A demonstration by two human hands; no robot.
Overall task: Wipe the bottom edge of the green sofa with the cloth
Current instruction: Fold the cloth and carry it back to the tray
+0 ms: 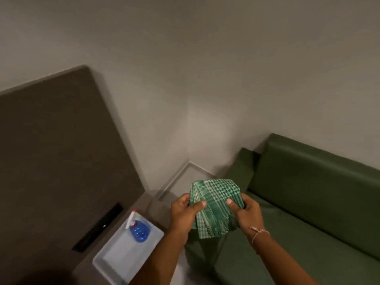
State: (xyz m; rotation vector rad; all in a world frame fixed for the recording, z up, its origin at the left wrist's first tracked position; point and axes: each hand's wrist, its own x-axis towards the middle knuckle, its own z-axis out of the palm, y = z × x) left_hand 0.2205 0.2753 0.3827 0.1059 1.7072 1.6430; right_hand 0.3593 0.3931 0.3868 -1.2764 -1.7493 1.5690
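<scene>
A folded green-and-white checked cloth (216,206) is held in front of me by both hands, above the left end of the green sofa (308,202). My left hand (185,212) grips its left side, thumb on top. My right hand (246,211) grips its right side and has a thin string bracelet at the wrist. The sofa's seat and backrest fill the lower right. Its bottom edge is hidden behind my arms and the seat.
A white tray (115,262) on a grey side table at lower left holds a blue spray bottle (138,230) with a white trigger. A brown padded panel (57,161) stands against the wall at left. A pale floor corner (185,179) shows between table and sofa.
</scene>
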